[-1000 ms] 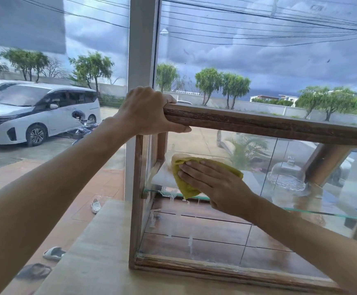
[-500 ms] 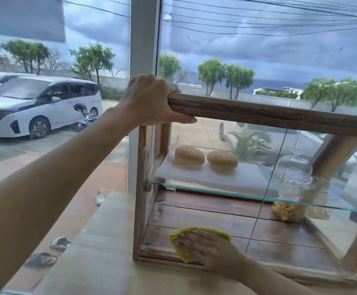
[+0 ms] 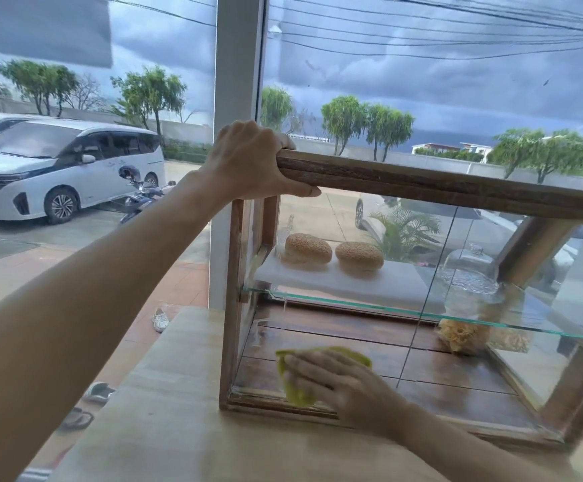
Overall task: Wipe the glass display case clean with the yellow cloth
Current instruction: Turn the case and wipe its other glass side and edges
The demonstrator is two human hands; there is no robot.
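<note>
The glass display case (image 3: 439,184) has a dark wooden frame and stands on a pale wooden counter (image 3: 164,419). My left hand (image 3: 248,161) grips the top left corner of its frame. My right hand (image 3: 345,384) lies flat on the yellow cloth (image 3: 293,387) and presses it against the lower left part of the front glass, just above the bottom rail. Most of the cloth is hidden under my fingers.
Inside the case, two sesame buns (image 3: 331,253) sit on a white board on a glass shelf (image 3: 422,313), next to a glass dome (image 3: 467,273). A large window (image 3: 422,81) stands right behind. Outside are a white van (image 3: 50,168) and a scooter.
My right hand slid the cloth from the upper left of the front glass down to its bottom edge, then slightly up and to the right. My left hand kept its hold on the frame.
</note>
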